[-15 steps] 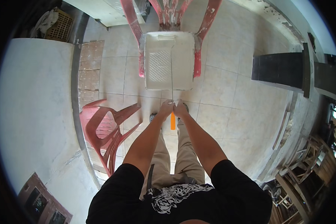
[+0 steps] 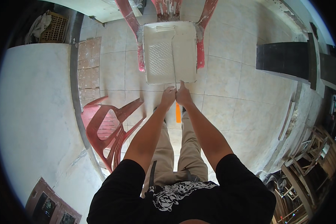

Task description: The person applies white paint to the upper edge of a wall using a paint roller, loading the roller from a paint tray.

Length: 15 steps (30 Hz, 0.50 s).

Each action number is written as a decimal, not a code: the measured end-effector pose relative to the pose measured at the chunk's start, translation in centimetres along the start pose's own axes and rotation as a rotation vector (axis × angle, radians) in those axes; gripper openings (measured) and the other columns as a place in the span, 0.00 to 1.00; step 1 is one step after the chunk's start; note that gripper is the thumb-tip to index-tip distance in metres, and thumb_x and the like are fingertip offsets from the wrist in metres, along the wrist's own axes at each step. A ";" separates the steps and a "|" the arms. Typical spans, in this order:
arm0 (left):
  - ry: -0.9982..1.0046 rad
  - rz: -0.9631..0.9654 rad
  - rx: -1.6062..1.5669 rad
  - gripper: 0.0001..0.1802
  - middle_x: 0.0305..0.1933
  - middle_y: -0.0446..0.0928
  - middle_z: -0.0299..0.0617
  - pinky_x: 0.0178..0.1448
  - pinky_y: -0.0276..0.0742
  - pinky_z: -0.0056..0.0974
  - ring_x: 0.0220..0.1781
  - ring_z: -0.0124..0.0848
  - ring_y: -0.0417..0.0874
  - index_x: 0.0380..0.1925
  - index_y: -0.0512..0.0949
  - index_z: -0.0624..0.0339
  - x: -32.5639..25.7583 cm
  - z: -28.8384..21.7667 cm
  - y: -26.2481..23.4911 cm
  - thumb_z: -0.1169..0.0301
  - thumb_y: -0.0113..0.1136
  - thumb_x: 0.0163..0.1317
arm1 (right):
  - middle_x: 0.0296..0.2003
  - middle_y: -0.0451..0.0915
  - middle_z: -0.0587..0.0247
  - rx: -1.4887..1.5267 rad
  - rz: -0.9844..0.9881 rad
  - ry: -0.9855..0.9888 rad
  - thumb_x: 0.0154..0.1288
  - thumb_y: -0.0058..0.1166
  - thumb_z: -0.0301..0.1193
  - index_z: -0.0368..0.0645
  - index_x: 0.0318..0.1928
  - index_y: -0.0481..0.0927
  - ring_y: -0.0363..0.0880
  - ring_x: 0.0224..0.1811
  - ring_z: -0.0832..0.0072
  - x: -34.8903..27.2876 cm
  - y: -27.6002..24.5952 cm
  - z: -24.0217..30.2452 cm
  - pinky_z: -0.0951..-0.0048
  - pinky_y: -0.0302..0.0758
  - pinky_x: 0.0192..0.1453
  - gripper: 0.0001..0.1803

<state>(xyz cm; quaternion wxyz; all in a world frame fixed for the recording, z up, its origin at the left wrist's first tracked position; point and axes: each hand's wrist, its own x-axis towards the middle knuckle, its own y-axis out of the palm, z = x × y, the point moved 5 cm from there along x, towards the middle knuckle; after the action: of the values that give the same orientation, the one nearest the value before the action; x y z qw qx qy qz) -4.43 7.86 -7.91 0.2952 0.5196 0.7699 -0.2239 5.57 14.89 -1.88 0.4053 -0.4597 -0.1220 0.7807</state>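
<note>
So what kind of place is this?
Probably a room being fixed up, maybe in a house. A paint tray sits on a paint-spattered red chair, and wooden frames are piled at the right.

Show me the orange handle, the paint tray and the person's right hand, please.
Orange handle [image 2: 178,113]: head view, middle of its exposed length.
Paint tray [image 2: 146,56]: head view, its left rim.
Right hand [image 2: 183,96]: head view, back of the hand.
</note>
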 end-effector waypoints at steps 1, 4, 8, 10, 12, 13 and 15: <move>0.060 -0.045 0.081 0.20 0.52 0.86 0.51 0.63 0.77 0.38 0.57 0.40 0.85 0.56 0.83 0.66 0.0 -1.0 -0.5 0.65 0.57 0.70 | 0.46 0.85 0.31 0.002 -0.009 -0.016 0.71 0.56 0.29 0.39 0.76 0.59 0.84 0.53 0.36 -0.1 -0.5 0.9 0.46 0.80 0.57 0.36; 0.169 -0.105 0.199 0.21 0.52 0.86 0.58 0.64 0.79 0.42 0.58 0.48 0.87 0.55 0.83 0.67 -1.5 -4.4 -0.7 0.64 0.56 0.71 | 0.43 0.86 0.36 -0.003 -0.114 -0.094 0.70 0.58 0.29 0.39 0.76 0.60 0.85 0.50 0.38 -1.7 -3.0 2.3 0.47 0.81 0.55 0.37; 0.243 -0.145 0.232 0.17 0.51 0.87 0.56 0.62 0.81 0.44 0.56 0.47 0.88 0.52 0.84 0.66 -6.5 -9.2 -2.6 0.67 0.57 0.71 | 0.42 0.87 0.41 0.163 -0.134 -0.167 0.68 0.63 0.28 0.42 0.75 0.62 0.87 0.48 0.43 -7.0 -7.3 5.2 0.50 0.82 0.53 0.38; 0.315 -0.186 0.210 0.16 0.50 0.87 0.54 0.60 0.81 0.43 0.54 0.45 0.89 0.52 0.84 0.66 -8.5 -14.0 -3.3 0.68 0.58 0.72 | 0.40 0.88 0.44 0.251 -0.179 -0.236 0.68 0.64 0.28 0.43 0.74 0.63 0.88 0.47 0.46 -8.1 -11.9 7.0 0.52 0.83 0.52 0.37; 0.380 -0.214 0.196 0.15 0.49 0.88 0.52 0.59 0.82 0.42 0.52 0.43 0.89 0.51 0.84 0.66 -10.6 -19.2 -3.6 0.69 0.58 0.72 | 0.39 0.88 0.45 0.269 -0.224 -0.246 0.67 0.64 0.28 0.43 0.74 0.63 0.89 0.46 0.47 -8.6 -17.4 8.2 0.53 0.83 0.52 0.37; 0.387 -0.232 0.158 0.15 0.47 0.88 0.51 0.57 0.82 0.41 0.50 0.40 0.89 0.51 0.84 0.66 -11.5 -21.7 -3.8 0.69 0.57 0.72 | 0.38 0.89 0.47 0.281 -0.262 -0.236 0.67 0.64 0.28 0.43 0.73 0.64 0.90 0.45 0.49 -8.7 -20.1 8.5 0.53 0.83 0.51 0.37; 0.455 -0.278 0.122 0.15 0.44 0.87 0.47 0.52 0.81 0.39 0.44 0.34 0.86 0.52 0.84 0.65 -12.4 -26.8 -5.0 0.69 0.56 0.73 | 0.36 0.88 0.47 0.281 -0.359 -0.279 0.66 0.65 0.27 0.40 0.72 0.65 0.88 0.41 0.47 -8.2 -25.8 10.7 0.49 0.82 0.48 0.36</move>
<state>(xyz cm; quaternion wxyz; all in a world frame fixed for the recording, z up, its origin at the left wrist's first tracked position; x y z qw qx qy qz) -11.48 15.21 20.27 0.0494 0.4629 0.8653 -0.1859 12.31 27.29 23.65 0.5766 -0.2580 -0.1466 0.7612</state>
